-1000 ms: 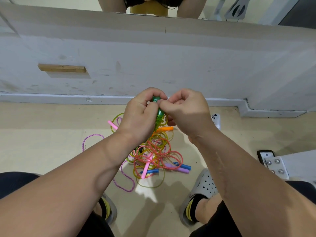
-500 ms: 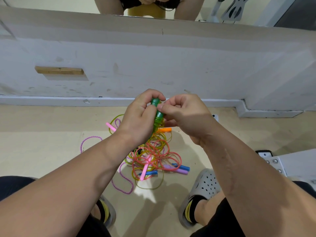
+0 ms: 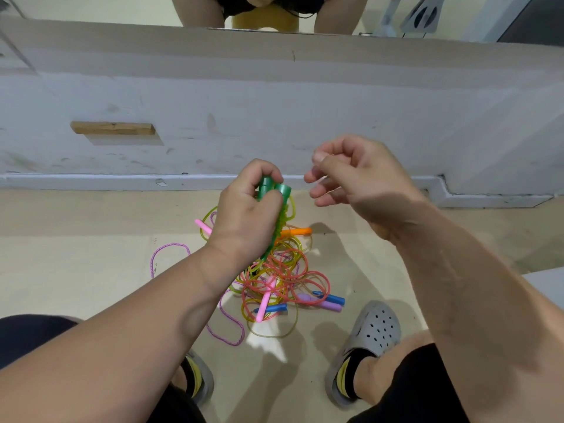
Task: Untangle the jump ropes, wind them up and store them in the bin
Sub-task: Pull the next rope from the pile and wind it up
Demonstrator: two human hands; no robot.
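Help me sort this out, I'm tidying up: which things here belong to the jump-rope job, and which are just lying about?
Part of the job:
- green jump rope, gripped in the left hand
- tangled ropes on the floor
- purple braided rope

Just lying about:
- wooden block on the wall
- grey clogs on the feet

No bin is in view.

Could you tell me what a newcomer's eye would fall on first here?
Most likely the bright tangle of jump ropes lying on the floor at centre frame. Just above it, the left hand grips two green handles wound with rope, while the right hand hovers beside it, loosely curled and apparently holding nothing.
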